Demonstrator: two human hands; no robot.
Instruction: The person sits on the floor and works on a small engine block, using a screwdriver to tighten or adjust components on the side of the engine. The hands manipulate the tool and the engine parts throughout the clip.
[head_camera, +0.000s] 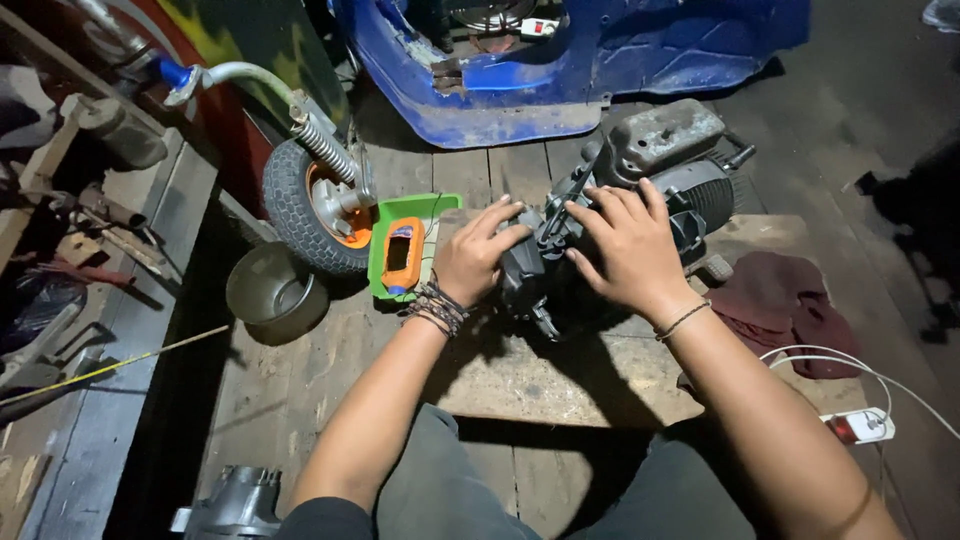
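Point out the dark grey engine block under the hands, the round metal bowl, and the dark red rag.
dark grey engine block (655, 140), head view, on its light grey top cover.
round metal bowl (268, 288), head view, on its inner wall.
dark red rag (775, 300), head view, on its folded middle.

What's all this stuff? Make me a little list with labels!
Place: wooden floor of a dim workshop
Left hand: resting on the engine
Right hand: fingers spread on the engine's dark front
Under the engine: flat board
Left of the hands: green tray holding an orange container, small wheel, metal bowl
Right: dark red rag, white cable
Behind: blue scooter body
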